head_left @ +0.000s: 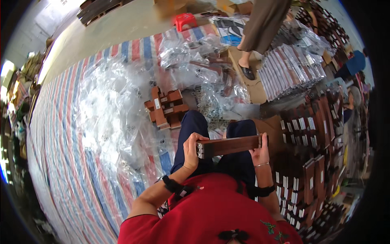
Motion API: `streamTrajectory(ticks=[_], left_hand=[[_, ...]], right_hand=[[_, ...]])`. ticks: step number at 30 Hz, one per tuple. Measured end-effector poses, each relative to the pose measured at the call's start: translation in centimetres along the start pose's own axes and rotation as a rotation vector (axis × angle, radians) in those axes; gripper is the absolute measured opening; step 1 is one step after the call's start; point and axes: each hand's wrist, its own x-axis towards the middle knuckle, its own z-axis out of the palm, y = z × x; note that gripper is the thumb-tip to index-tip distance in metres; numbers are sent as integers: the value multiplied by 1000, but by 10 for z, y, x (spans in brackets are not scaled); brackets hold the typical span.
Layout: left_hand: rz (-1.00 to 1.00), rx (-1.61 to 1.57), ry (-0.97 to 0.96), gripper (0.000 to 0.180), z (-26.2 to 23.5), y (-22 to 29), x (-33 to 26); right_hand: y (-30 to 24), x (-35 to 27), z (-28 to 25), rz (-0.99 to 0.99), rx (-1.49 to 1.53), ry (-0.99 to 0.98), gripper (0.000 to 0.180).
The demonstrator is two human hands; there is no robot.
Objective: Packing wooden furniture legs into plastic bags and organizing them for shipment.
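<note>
Over my lap I hold a long, narrow dark brown wooden-looking piece [230, 147] level between both hands. My left hand [191, 151] grips its left end, where small silvery fittings show on the end face. Around the right end my right hand [261, 153] is closed, thumb up along the end. Just beyond my knees, several flat reddish-brown cardboard-like pieces [160, 106] lie stacked crosswise on the striped sheet. To their right is clear plastic with many small round metallic-looking bits [211, 106]; what they are I cannot make out.
A large heap of clear plastic bags [115, 110] covers the striped sheet [65, 122] on the left. Rows of similar brown pieces [302, 162] are piled on the right. Farther off are wrapped slabs [290, 71], another person's leg [266, 28] and a red stool [185, 21].
</note>
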Motion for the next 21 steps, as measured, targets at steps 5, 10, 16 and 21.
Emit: streamTrajectory(ticks=[5, 10, 16, 21], left_hand=[[-25, 42, -116, 45, -22, 3, -8], [-517, 7, -617, 63, -67, 37, 23], [-572, -28, -834, 83, -64, 36, 55], [-832, -246, -752, 75, -69, 42, 69]], right_hand=[[4, 10, 2, -28, -11, -67, 36], [-13, 16, 48, -58, -139, -158, 47], [-10, 46, 122, -133, -230, -458, 54], [-13, 55, 168, -69, -357, -731, 69]])
